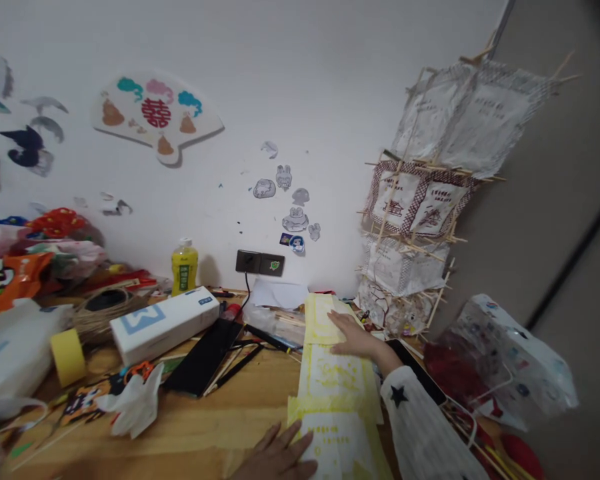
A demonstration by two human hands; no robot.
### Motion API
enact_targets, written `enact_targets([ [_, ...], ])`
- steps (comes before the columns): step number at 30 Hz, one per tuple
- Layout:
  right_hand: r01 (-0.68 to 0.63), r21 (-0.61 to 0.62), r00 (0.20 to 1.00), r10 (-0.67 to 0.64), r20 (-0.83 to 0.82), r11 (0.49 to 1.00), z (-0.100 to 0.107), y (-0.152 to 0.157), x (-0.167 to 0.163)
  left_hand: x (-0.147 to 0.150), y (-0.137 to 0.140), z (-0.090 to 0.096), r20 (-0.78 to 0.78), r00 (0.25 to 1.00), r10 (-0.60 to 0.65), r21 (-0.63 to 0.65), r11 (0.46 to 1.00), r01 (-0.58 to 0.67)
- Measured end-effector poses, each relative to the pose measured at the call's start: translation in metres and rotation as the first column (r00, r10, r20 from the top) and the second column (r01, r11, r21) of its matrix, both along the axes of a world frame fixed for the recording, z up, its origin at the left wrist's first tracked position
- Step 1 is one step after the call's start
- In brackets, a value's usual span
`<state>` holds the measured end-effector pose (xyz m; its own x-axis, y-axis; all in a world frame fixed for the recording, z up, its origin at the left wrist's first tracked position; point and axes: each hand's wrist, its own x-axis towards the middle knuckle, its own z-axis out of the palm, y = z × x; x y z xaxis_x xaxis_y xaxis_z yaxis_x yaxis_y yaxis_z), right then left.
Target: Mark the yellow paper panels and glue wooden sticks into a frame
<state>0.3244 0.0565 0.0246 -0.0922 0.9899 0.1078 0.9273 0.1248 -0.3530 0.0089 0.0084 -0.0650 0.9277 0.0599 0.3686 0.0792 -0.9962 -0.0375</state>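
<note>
A long strip of white paper panels (336, 373) with yellow borders, yellow writing and drawings runs from the table's front edge back toward the wall. My right hand (353, 335), in a white sleeve with dark stars, lies on the far panel with its fingers stretched out. Near the bottom edge, my left hand (279, 460) rests with fingers spread, their tips at the left border of the nearest panel. Neither hand grips anything. The lower part of my left hand is cut off by the frame.
Left on the wooden table are a white box (165, 323), a black phone (204, 357), yellow tape (68, 358), twine (103, 310), crumpled tissue (135, 403) and a drink bottle (185, 268). A tiered stick-and-paper lantern (415, 200) stands back right, beside a clear plastic bag (515, 363).
</note>
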Motion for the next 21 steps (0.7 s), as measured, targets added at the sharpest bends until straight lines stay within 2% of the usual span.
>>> enact_targets([
  [4,0.016,0.087,0.998,-0.021,0.058,0.996,0.002,-0.011,-0.011,-0.003,-0.007,0.011,-0.131,0.991,0.03,-0.234,0.97,-0.06],
  [8,0.087,0.203,0.99,-0.108,0.096,0.975,0.01,-0.015,-0.026,-0.008,-0.013,0.025,-0.111,0.994,-0.021,-0.421,0.906,-0.028],
  [12,0.161,0.284,0.971,-0.204,0.128,0.945,0.027,-0.025,-0.036,-0.01,-0.019,0.031,-0.106,0.994,0.003,-0.474,0.879,-0.053],
  [16,0.161,0.335,0.963,-0.222,0.154,0.929,0.038,-0.062,-0.054,-0.01,-0.024,0.032,-0.116,0.993,0.035,-0.481,0.872,-0.087],
  [18,0.111,0.35,0.966,-0.184,0.182,0.93,0.032,-0.093,-0.068,-0.01,-0.025,0.032,-0.13,0.99,0.053,-0.476,0.873,-0.109],
  [21,-0.211,0.443,0.933,0.044,0.358,0.872,0.005,-0.144,-0.09,-0.009,-0.026,0.03,-0.112,0.988,0.108,-0.455,0.878,-0.148],
])
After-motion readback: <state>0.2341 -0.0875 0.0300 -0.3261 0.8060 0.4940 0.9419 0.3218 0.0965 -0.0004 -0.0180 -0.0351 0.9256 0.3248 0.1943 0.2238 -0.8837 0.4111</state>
